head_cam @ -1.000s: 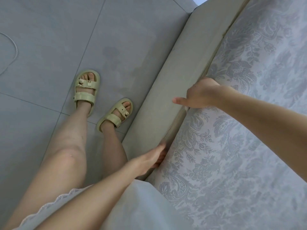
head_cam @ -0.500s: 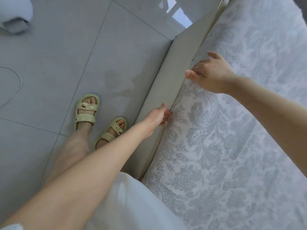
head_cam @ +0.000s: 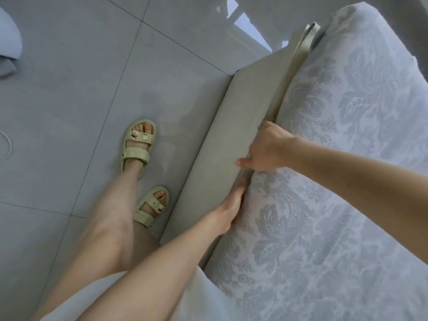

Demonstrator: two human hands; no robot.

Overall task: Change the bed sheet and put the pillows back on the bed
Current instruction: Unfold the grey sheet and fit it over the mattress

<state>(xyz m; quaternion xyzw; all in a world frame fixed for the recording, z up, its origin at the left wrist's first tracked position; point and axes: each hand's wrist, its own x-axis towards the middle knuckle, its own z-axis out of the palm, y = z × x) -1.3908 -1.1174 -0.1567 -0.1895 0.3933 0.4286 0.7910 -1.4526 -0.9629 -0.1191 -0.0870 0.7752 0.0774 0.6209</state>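
The person is standing on the tiled floor (head_cam: 69, 112) beside the bed, and the patterned bed sheet (head_cam: 335, 181) is lying spread over the mattress, its side edge meeting the padded bed frame rail (head_cam: 220, 140) along one narrow seam. That seam is the line the coming move depends on: it is running lengthwise from beside the person's hip away toward the far corner of the bed (head_cam: 312, 28). The left hand (head_cam: 228, 210) is reaching in low, with its straight fingers sliding down into the seam and pressing the sheet against the mattress side without gripping it. The right hand (head_cam: 269, 149) is working just beyond it, farther along the same line, with its thumb lying out over the rail. Its fingers are bending down into the gap and the tips are hidden, so it cannot be told whether they are pinching fabric or only pushing it. The stretch yet to be handled is probably lying ahead of the right hand, where a pale strip (head_cam: 296, 59) is showing between rail and sheet, so that hand is the nearer one to lead along the seam. No pillows are showing in view.
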